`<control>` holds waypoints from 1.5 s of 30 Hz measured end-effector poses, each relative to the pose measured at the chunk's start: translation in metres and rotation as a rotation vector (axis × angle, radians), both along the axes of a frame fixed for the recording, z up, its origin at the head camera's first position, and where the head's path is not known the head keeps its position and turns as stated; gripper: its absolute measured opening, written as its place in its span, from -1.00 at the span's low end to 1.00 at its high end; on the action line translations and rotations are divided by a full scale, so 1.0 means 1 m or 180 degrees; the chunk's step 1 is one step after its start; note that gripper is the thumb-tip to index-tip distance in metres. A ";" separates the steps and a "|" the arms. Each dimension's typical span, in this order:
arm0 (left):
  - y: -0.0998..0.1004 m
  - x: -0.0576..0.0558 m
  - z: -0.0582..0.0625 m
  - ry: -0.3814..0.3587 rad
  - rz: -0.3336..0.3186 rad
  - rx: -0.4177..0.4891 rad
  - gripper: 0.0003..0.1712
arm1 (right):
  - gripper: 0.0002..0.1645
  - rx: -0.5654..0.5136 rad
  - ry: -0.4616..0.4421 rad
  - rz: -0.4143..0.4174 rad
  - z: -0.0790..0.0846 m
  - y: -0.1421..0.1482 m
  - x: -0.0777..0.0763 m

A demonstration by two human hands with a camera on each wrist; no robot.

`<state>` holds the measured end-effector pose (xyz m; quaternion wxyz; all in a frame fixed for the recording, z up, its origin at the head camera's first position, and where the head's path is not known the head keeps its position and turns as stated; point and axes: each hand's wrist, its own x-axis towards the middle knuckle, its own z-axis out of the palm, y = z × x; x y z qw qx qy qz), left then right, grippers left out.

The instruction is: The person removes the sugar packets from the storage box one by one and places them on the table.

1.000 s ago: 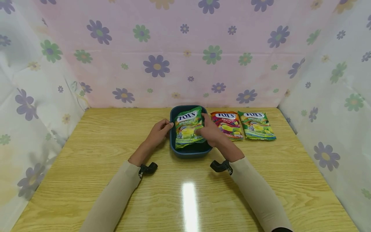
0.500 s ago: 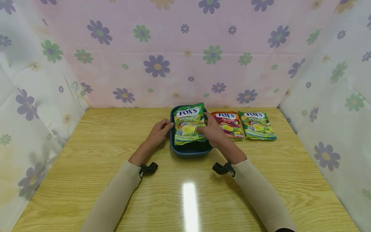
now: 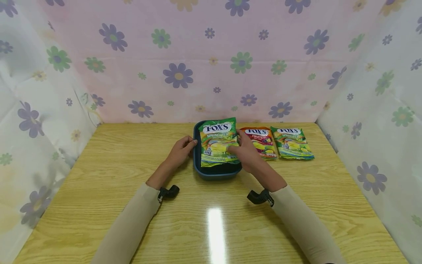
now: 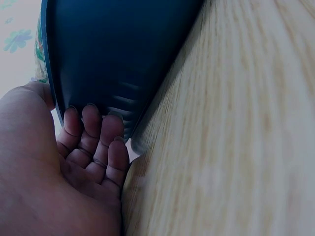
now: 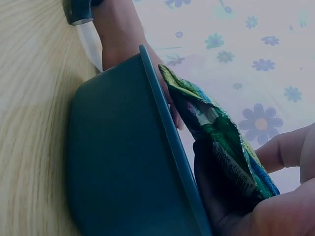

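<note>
My right hand (image 3: 248, 152) grips a green FOX'S Spring Tea candy bag (image 3: 215, 137) by its right side, thumb on the front and fingers behind. The bag is at the mouth of a dark blue plastic bin (image 3: 215, 176), hiding most of the inside. In the right wrist view the candy bag (image 5: 231, 152) is tilted beyond the bin's rim (image 5: 170, 130). My left hand (image 3: 179, 149) holds the bin's left wall. The left wrist view has its thumb at the rim and its curled fingers (image 4: 91, 120) against the outer wall.
Right of the bin lies a red FOX'S Fruits bag (image 3: 260, 143), partly behind my right hand. Beside it lies another green Spring Tea bag (image 3: 292, 143). The wooden table (image 3: 132, 154) meets flowered cloth (image 3: 197, 73) at the back and sides.
My right hand has lifted the Spring Tea bag slightly and shifted it to the right, turning it straighter. The left hand and the bin have stayed in place.
</note>
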<state>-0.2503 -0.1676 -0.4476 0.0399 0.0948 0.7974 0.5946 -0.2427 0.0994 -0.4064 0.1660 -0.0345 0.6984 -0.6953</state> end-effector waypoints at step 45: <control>-0.004 -0.010 -0.020 0.0153 0.0023 0.0066 -0.69 | -0.09 -0.0337 0.0072 0.0059 -0.013 0.057 0.026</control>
